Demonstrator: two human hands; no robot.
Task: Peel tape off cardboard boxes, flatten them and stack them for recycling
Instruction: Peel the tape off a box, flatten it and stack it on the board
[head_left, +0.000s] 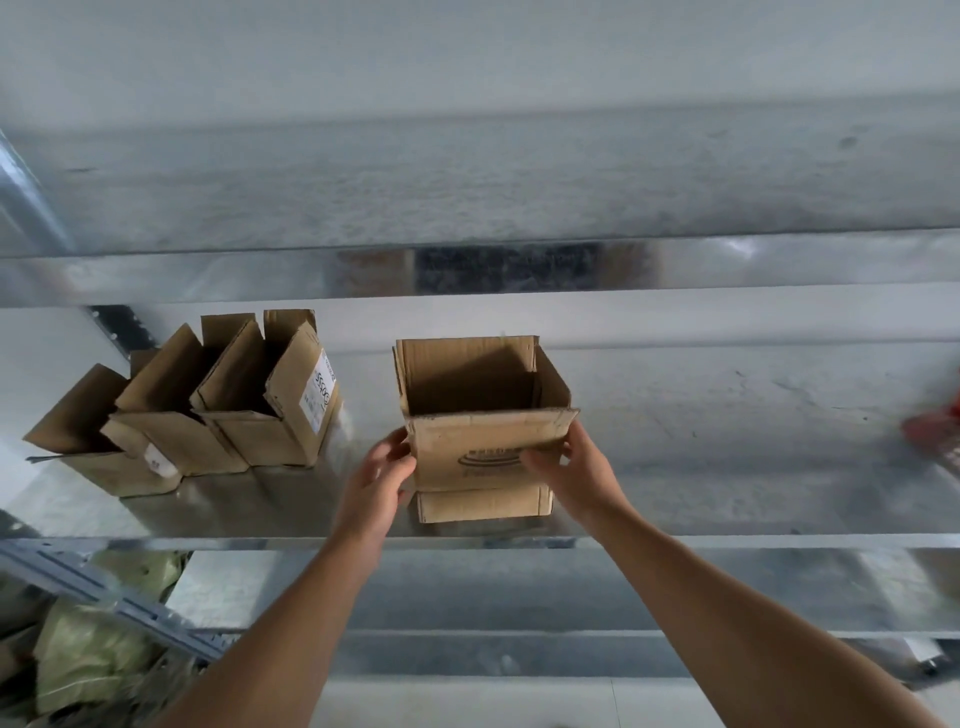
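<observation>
Clasping an open brown corrugated cardboard box (483, 452)
Left hand (382, 470) and right hand (576, 467) are curling round its front corners (near the grey metal shelf's (727, 467) front edge).

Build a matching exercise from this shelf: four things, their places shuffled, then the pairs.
Things
1. left hand
2. right hand
3. labelled box
4. red object

Places
A. far right edge of the shelf
B. holds the right side of the open box
C. holds the left side of the open box
D. rightmost in the row of boxes at left

Pairs: 1-C, 2-B, 3-D, 4-A
</observation>
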